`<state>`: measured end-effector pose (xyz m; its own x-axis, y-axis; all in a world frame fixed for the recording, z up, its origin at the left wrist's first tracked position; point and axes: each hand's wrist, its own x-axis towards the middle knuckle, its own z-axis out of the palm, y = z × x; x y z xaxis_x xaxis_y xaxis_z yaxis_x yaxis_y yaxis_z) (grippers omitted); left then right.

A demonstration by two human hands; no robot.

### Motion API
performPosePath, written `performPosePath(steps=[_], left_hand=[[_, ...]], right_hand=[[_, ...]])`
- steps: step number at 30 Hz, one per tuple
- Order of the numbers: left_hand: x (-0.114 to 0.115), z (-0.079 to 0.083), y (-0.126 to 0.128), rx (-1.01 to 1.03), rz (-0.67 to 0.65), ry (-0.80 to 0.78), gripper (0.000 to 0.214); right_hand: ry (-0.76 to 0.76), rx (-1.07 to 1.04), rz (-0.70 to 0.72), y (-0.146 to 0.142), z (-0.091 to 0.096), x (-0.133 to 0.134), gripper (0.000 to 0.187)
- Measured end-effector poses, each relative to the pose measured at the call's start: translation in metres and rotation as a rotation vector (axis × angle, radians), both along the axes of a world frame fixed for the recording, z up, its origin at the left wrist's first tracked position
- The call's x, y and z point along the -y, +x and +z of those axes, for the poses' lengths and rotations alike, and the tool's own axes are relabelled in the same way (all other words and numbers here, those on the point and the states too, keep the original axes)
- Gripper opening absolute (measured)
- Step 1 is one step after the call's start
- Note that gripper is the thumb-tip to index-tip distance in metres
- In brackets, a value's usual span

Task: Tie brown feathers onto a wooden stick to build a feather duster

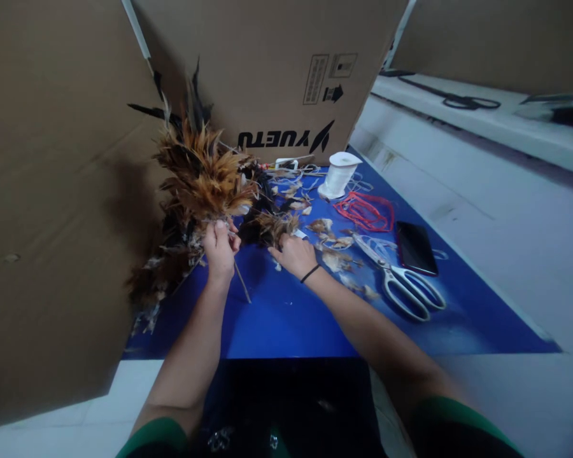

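Note:
My left hand (219, 248) is closed round the thin stick of a feather duster (203, 175), a bushy head of brown and black feathers held upright above the blue mat (277, 312). The stick's lower end (242, 285) pokes out below the fist. My right hand (293, 254), with a black band on the wrist, rests on the mat and pinches a small bunch of loose brown feathers (272, 228) lying beside the duster.
White-handled scissors (401, 277), a black phone (414, 247), red cord (365, 211) and a white thread spool (338, 175) lie right of the hands. Scattered feathers (332, 245) litter the mat. Cardboard boxes (277, 76) wall the back and left. More feathers (157, 280) pile at left.

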<state>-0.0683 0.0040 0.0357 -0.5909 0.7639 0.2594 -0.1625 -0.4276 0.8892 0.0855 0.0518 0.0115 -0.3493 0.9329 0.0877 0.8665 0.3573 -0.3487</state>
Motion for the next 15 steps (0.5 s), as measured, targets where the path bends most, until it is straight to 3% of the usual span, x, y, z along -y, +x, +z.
performPosePath(steps=[3,7,11,15], left_hand=[[-0.001,-0.002,0.002,0.052,-0.047,-0.032,0.033],[0.000,-0.003,0.005,0.156,-0.173,-0.079,0.034],[0.001,-0.006,0.010,0.200,-0.270,-0.124,0.035],[0.002,-0.009,0.016,0.220,-0.298,-0.160,0.037]], right_hand=[[-0.057,-0.085,0.020,0.004,-0.004,-0.010,0.018],[-0.005,-0.251,0.002,0.022,0.008,-0.027,0.018],[0.032,-0.832,-0.088,0.039,0.040,-0.029,0.018],[-0.173,-1.150,0.071,0.034,0.081,-0.007,0.031]])
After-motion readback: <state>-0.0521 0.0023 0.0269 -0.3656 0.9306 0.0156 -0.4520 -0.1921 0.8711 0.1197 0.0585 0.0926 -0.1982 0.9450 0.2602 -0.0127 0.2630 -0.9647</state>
